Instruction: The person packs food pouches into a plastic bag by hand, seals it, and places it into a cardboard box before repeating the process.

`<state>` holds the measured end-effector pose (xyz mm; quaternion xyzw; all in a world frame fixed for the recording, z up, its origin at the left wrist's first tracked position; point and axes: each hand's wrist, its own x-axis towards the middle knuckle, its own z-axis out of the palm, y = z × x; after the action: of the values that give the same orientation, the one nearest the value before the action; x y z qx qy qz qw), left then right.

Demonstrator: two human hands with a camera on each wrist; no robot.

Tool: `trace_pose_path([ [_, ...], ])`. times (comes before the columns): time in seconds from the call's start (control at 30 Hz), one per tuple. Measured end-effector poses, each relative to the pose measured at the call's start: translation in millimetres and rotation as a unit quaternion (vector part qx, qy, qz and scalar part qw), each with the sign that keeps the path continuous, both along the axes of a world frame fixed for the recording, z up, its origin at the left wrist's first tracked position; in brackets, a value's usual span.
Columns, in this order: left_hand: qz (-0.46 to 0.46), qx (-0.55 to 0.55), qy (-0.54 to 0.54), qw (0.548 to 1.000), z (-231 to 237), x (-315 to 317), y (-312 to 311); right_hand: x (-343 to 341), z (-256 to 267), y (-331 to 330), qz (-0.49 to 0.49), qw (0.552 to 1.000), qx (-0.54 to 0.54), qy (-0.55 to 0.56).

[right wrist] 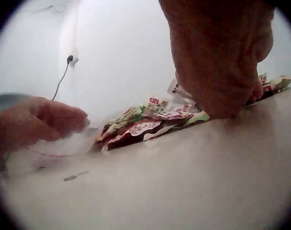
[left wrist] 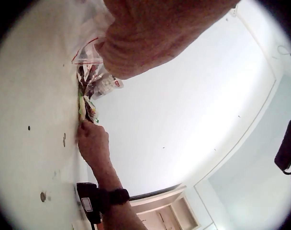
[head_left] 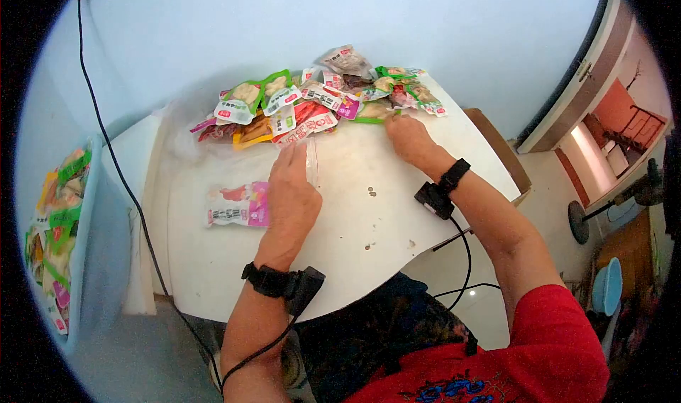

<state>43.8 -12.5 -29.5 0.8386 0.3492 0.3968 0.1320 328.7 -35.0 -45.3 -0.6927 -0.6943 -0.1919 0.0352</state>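
Observation:
My left hand [head_left: 292, 194] is over the left-middle of the white table, fingers pointing at the pile. It pinches a clear zip bag [left wrist: 90, 52], whose red seal line shows beside the fingers. Left of this hand lies a white-and-purple snack packet [head_left: 237, 204]. At the front right of the pile, my right hand [head_left: 415, 144] has its fingers curled on a green-edged snack packet [head_left: 373, 112]; the palm hides the fingertips in the right wrist view. The pile of snack packets [head_left: 312, 112] spreads along the table's far side, with green, red, yellow and purple wrappers.
The white table [head_left: 340, 261] carries several small dark marks. Crumpled clear plastic [head_left: 181, 137] lies left of the pile. A blue bin [head_left: 89, 247] full of packets stands at the left. A black cable [head_left: 120, 165] hangs across the table's left side, and a cardboard box [head_left: 496, 140] sits behind the right edge.

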Motion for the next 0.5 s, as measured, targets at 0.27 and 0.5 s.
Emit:
trace_pose_path([
  [0.27, 0.0, -0.01, 0.01, 1.0, -0.4, -1.6, 0.2, -7.7, 25.4, -16.2, 0.012, 0.996, -0.031, 0.078],
  [0.5, -0.013, 0.009, 0.002, 1.0, 1.6, -4.1, -0.5, 57.8, 36.7, -9.6, -0.19, 0.919, 0.236, 0.253],
])
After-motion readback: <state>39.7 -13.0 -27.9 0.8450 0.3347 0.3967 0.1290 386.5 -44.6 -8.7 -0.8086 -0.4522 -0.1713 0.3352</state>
